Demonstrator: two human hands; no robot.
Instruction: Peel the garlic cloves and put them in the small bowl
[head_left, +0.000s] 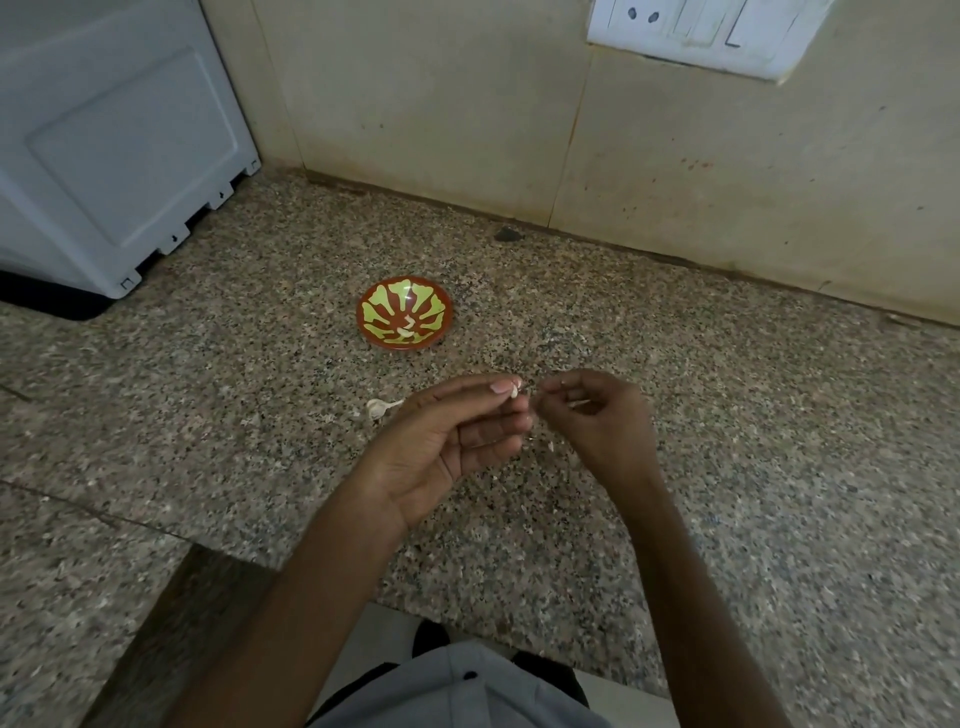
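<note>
Grey garment (467, 691) lowest in frame, forearms reaching over the speckled table (208, 415). Left hand (452, 447) palm-up, fingers (493, 387) pinching a garlic clove (515, 391) at their tips. Right hand (602, 421) curled, seemingly pinching the clove's skin; judged mid-peel. Small bowl (382, 306) sits beyond the fingers, leftward, nearer the left hand. Clove's axis too small to tell.

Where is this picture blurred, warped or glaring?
Head view: the right hand is slightly motion-blurred; the base of the wall bows from wide-angle distortion; a small glare streak sits in the small bowl; light is soft, shadows faint.
</note>
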